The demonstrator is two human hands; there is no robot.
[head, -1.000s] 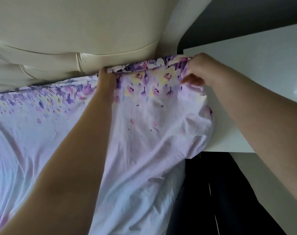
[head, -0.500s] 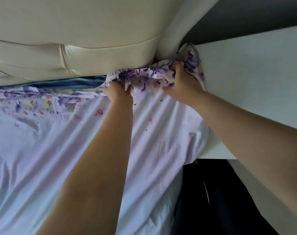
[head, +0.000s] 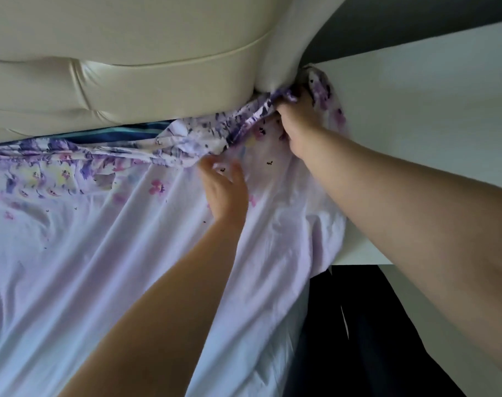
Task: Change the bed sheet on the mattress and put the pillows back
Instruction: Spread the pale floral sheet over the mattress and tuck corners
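Observation:
A pale lilac bed sheet (head: 106, 253) with a purple flower border covers the mattress. Its border edge is bunched along the head of the bed. My right hand (head: 297, 121) grips the sheet's corner at the far right, beside the headboard. My left hand (head: 225, 190) lies on the sheet just below the bunched border, its fingers spread and holding nothing. A strip of blue striped fabric (head: 123, 136) shows between the sheet's edge and the headboard. No pillows are in view.
A cream padded headboard (head: 123, 67) fills the top of the view. A white bedside cabinet (head: 415, 116) stands right against the bed's corner. Below it, on the right, is a dark gap (head: 358, 339) beside the mattress.
My right hand has pushed the sheet's corner further right, toward the headboard's end. My left hand has let go of the border and drawn back a little, fingers now spread.

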